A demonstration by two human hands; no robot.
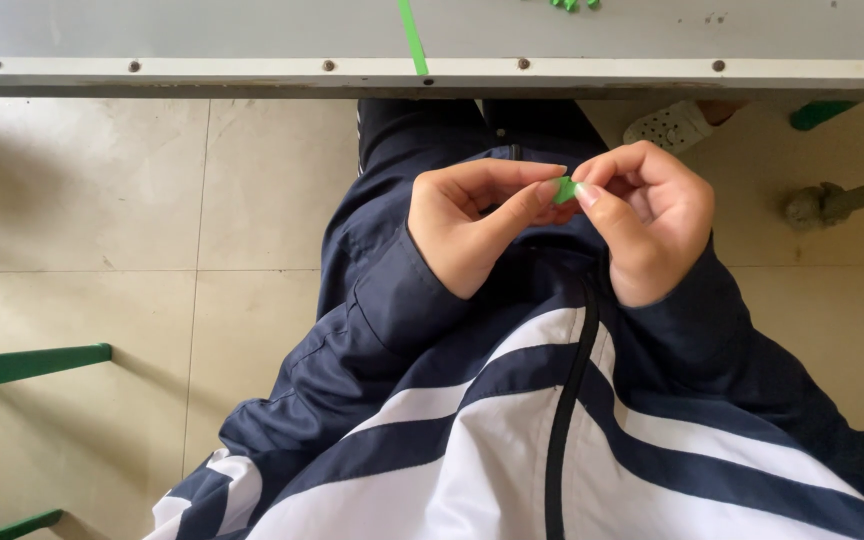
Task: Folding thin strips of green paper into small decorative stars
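Green plastic piece (564,190) sits pinched between the fingertips of her left hand (472,225) and right hand (647,215), both closed tight, over her lap.

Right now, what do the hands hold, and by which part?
A small green plastic piece, pinched at its two ends between the left hand and right hand fingertips.
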